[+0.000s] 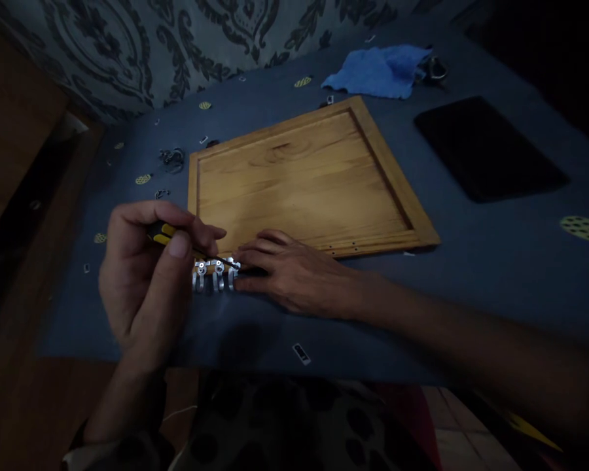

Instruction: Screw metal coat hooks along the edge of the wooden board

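Note:
My left hand point(144, 275) is closed around a small screwdriver point(169, 234) with a yellow and black handle, its tip down at a silver metal hook bracket point(216, 273). The bracket lies on the blue cloth point(471, 261) just in front of a wooden board point(299, 176) with a raised rim. My right hand point(294, 271) lies flat beside the bracket, fingers stretched out and pressing on its right end against the board's front edge.
A black tablet point(485, 154) lies at the right, a crumpled blue rag point(377, 70) at the back. Small metal parts point(171, 158) and screws are scattered left of the board. A small white piece point(301, 353) lies near the front edge.

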